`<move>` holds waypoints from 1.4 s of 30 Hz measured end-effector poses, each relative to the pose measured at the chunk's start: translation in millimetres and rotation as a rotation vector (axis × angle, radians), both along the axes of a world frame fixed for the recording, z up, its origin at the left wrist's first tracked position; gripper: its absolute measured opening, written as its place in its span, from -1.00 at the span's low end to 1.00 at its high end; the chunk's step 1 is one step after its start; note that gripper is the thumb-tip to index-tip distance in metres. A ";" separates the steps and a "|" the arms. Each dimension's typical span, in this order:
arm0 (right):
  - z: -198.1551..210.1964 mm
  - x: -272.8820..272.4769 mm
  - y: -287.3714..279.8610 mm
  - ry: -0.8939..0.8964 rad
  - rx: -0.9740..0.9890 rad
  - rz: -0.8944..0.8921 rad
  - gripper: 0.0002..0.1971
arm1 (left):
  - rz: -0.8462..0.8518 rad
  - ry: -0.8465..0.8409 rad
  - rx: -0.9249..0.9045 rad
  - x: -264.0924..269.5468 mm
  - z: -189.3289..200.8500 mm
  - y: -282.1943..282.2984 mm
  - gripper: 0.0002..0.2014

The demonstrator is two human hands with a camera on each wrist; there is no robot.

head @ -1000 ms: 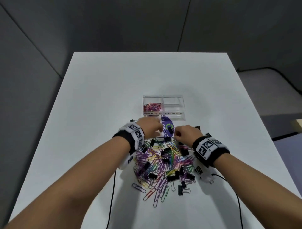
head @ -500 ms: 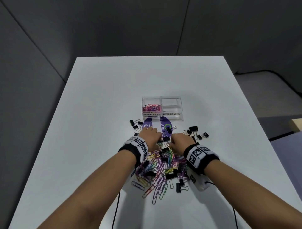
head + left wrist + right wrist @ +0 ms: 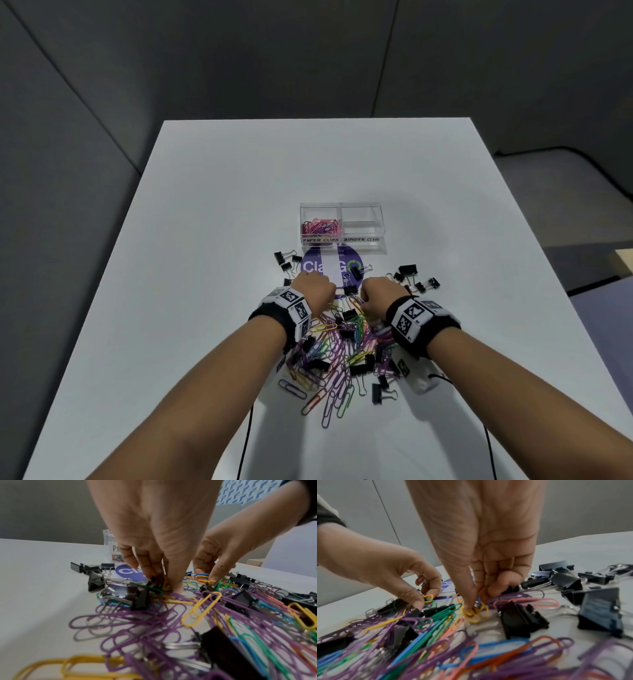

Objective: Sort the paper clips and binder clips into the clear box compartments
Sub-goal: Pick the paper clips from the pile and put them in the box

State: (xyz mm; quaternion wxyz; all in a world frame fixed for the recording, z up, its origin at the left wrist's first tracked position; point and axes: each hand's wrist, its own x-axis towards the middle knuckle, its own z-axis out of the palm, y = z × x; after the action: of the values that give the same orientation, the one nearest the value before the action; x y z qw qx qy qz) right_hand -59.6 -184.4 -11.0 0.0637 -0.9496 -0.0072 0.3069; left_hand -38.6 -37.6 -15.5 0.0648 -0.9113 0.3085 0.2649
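- White table (image 3: 212,240); clear box (image 3: 342,247) far, paper clips (image 3: 320,226) in left compartment
- Left hand (image 3: 313,286) pinching yellow clip (image 3: 428,598); right hand (image 3: 380,291) pinching yellow clips (image 3: 475,612)

left hand (image 3: 313,291) | right hand (image 3: 382,294) | both on clip pile (image 3: 339,346)

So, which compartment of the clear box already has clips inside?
The left compartment, labelled PAPER CLIPS, holds coloured paper clips; the right compartment, labelled BINDER CLIPS, holds none.
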 end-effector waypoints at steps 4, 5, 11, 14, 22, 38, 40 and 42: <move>2.0 1.6 1.2 0.039 0.035 0.018 -0.93 | -0.008 0.033 -0.088 -0.2 1.3 4.2 -0.78; 2.6 1.8 0.9 0.043 0.051 0.010 -0.89 | -0.010 0.035 -0.114 -0.6 2.0 5.6 -0.76; 10.5 8.9 -3.8 -0.008 0.192 -0.128 -0.81 | 0.094 0.082 -0.231 2.7 10.7 12.5 -0.70; 15.1 10.1 -7.1 -0.016 0.221 -0.157 -0.83 | 0.193 0.129 -0.247 6.7 12.5 15.3 -0.73; 10.9 2.7 -5.8 0.069 0.245 -0.185 -0.84 | 0.169 0.103 -0.134 0.2 13.5 19.7 -0.61; 7.3 -5.4 -1.5 0.037 0.164 -0.073 -0.84 | -0.045 0.123 -0.051 -7.1 10.9 21.3 -0.67; 5.1 -5.5 0.3 0.046 0.191 -0.079 -0.87 | -0.072 0.100 -0.043 -7.1 10.1 19.7 -0.69; 4.5 -5.0 1.6 0.064 0.216 -0.089 -0.88 | -0.091 0.083 -0.043 -6.6 9.5 18.4 -0.71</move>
State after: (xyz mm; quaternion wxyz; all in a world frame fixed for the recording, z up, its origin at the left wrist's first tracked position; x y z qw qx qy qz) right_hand -64.6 -182.8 -6.5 0.1794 -0.9263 0.0038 0.3313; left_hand -45.1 -19.2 -6.0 0.0444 -0.8857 0.3577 0.2926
